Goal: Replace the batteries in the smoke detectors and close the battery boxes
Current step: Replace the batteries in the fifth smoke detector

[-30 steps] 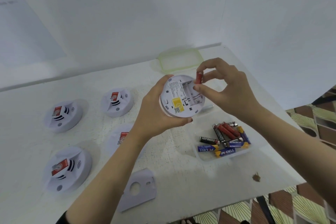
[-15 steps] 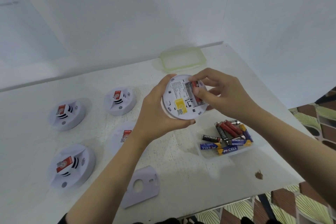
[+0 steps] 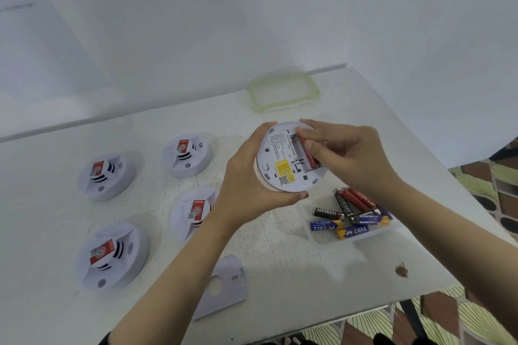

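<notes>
**Detector** (image 3: 280, 168): white plastic disc, back up, held above the table (image 3: 280, 260). Left hand (image 3: 246, 185) grips it, fingers (image 3: 291, 196) curled round the rim. Probably light, rigid and smooth, so the rim is the best hold, clear of the open bay (image 3: 297, 148).

**Battery** (image 3: 307, 155): red, small and hard, likely to roll. It lies in the bay, pinched by the right hand (image 3: 344, 157).

**Spare batteries** (image 3: 351, 231): in the tray (image 3: 372, 236) just below.

**Cover** (image 3: 224, 286): flat on the table.

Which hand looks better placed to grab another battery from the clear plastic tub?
Probably the right hand: it is pressing a red battery into the round white smoke detector, close to the clear plastic tub. The left hand is busy gripping the detector.
</notes>
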Demonstrator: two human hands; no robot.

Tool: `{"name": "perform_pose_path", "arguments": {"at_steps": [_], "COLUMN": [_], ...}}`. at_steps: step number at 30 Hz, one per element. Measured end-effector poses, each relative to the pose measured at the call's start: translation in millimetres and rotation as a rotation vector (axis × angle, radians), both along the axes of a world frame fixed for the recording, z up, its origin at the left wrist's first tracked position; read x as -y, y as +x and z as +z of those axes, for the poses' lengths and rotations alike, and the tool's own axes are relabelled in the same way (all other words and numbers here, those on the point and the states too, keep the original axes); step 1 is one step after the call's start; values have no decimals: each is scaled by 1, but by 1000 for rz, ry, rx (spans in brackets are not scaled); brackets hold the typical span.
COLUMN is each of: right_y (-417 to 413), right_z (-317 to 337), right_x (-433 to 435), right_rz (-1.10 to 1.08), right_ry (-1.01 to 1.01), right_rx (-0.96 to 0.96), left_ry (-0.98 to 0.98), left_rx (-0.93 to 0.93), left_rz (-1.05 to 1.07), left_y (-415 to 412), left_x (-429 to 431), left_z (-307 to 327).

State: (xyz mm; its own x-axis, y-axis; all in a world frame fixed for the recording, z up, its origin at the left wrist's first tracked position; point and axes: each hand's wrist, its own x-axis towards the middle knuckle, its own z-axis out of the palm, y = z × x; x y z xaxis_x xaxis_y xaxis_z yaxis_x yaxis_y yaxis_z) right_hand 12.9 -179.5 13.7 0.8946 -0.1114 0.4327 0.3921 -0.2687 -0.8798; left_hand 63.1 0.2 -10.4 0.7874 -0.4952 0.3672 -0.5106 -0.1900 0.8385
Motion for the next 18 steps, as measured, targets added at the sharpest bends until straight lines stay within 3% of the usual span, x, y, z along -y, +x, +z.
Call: {"name": "perform_pose_path", "arguments": {"at_steps": [9, 18], "right_y": [3, 3], "right_z": [9, 15], "right_x": [0, 1], "right_rz": [-3, 69], "right_ry": [191, 218], "right_rx": [-317, -292], "left_ry": [25, 27], "left_rx": [10, 68], "left_rz": [-39, -36], "left_y": [0, -2], "left_x": [1, -4], "left_z": [2, 1]}}
